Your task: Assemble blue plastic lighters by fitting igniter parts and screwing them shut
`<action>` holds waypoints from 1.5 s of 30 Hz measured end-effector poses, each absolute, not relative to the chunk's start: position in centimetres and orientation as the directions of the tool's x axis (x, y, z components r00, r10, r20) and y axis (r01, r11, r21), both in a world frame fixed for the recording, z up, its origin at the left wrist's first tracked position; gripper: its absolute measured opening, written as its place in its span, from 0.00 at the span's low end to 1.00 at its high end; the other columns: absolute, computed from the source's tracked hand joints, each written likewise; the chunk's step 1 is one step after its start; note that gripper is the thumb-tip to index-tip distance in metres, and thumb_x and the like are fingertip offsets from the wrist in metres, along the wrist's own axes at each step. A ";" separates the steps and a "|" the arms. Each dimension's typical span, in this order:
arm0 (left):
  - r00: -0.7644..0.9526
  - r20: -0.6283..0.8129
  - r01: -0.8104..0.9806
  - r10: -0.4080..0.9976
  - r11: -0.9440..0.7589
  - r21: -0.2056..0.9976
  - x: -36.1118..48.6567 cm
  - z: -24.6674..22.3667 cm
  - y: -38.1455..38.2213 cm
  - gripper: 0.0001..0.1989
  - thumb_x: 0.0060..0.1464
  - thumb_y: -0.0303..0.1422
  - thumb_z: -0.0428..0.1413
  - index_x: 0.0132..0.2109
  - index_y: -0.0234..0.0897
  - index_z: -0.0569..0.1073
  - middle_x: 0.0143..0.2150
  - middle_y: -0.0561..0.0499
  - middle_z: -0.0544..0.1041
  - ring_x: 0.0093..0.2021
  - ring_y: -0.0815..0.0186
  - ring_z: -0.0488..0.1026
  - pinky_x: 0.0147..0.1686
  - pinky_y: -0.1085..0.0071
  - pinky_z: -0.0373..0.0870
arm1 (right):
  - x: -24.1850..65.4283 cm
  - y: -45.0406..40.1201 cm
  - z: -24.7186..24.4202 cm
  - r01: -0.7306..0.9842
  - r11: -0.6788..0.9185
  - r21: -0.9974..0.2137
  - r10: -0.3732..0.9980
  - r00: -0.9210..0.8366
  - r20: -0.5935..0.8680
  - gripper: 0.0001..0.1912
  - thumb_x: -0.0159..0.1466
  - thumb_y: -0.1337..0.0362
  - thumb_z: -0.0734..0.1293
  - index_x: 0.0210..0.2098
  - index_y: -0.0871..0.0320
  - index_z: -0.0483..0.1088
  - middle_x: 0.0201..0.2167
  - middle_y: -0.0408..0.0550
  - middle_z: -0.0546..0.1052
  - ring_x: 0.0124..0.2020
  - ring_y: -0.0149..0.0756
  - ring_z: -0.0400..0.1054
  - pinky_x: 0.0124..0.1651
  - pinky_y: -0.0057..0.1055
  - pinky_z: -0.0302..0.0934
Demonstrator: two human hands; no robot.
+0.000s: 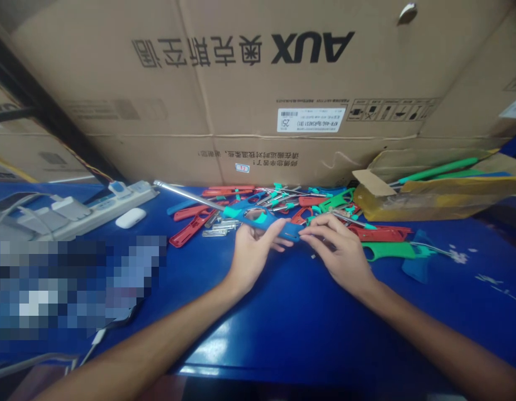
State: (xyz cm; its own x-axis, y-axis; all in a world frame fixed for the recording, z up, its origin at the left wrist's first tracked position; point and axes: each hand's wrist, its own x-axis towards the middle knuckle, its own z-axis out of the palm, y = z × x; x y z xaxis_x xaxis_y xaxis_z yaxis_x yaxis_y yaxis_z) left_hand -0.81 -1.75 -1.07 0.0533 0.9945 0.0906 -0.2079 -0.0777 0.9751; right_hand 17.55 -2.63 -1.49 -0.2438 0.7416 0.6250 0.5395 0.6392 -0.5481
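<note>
My left hand (pixel 250 253) is closed round the handle of a blue long-neck lighter (pixel 292 231). Its metal tube (pixel 191 196) points up and to the left, with a turquoise collar (pixel 232 212) at the base and a turquoise trigger below. At the handle's right end, the fingertips of my right hand (pixel 341 248) are pinched together against the lighter; whatever small thing they hold is hidden. Behind both hands lies a pile of lighter parts: red handle shells (pixel 193 227), metal tubes, turquoise pieces and a green handle (pixel 336 200). Silvery metal parts (pixel 220 227) lie left of my left hand.
A yellow-taped cardboard box (pixel 433 200) with green and blue parts stands at the right. Nearer, a green lighter handle (pixel 389 250) lies on the blue table (pixel 258 328). A power strip (pixel 103 211) and white earbud case (pixel 130 218) sit left. A large carton (pixel 241 100) walls the back.
</note>
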 end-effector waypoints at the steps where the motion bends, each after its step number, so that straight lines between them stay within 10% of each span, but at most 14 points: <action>1: 0.050 0.093 -0.210 0.994 -0.080 0.974 -0.8 -1.1 -1.8 0.21 0.55 0.43 0.65 0.43 0.26 0.76 0.26 0.44 0.82 0.28 0.60 0.82 0.27 0.73 0.77 | 17.5 -2.6 -1.5 0.539 0.640 -0.548 0.740 -0.243 0.626 0.08 0.70 0.62 0.65 0.40 0.53 0.77 0.38 0.50 0.73 0.40 0.39 0.71 0.42 0.36 0.68; 28: 0.014 0.108 -0.197 0.994 -0.103 0.975 -0.7 -1.2 -1.9 0.16 0.57 0.42 0.64 0.36 0.29 0.76 0.26 0.43 0.82 0.27 0.61 0.82 0.27 0.75 0.77 | 17.3 -3.0 -1.9 0.625 0.667 -0.406 0.681 -0.290 0.672 0.02 0.71 0.68 0.65 0.41 0.58 0.70 0.38 0.47 0.75 0.39 0.34 0.72 0.43 0.29 0.65; 39: 0.053 0.113 -0.208 0.992 -0.100 0.973 -1.0 -1.4 -1.8 0.17 0.58 0.42 0.63 0.36 0.29 0.77 0.26 0.43 0.82 0.25 0.62 0.80 0.28 0.73 0.78 | 17.3 -2.9 -1.6 0.555 0.641 -0.530 0.743 -0.275 0.610 0.04 0.71 0.65 0.64 0.40 0.56 0.70 0.38 0.47 0.74 0.33 0.32 0.70 0.35 0.29 0.65; 45: 0.057 0.117 -0.202 0.991 -0.104 0.974 -1.1 -1.1 -2.0 0.16 0.59 0.41 0.62 0.36 0.29 0.76 0.25 0.45 0.81 0.24 0.64 0.79 0.29 0.73 0.79 | 17.2 -2.8 -1.6 0.388 0.373 -0.843 0.928 -0.180 0.327 0.16 0.69 0.54 0.65 0.52 0.55 0.71 0.39 0.49 0.76 0.31 0.34 0.72 0.29 0.30 0.68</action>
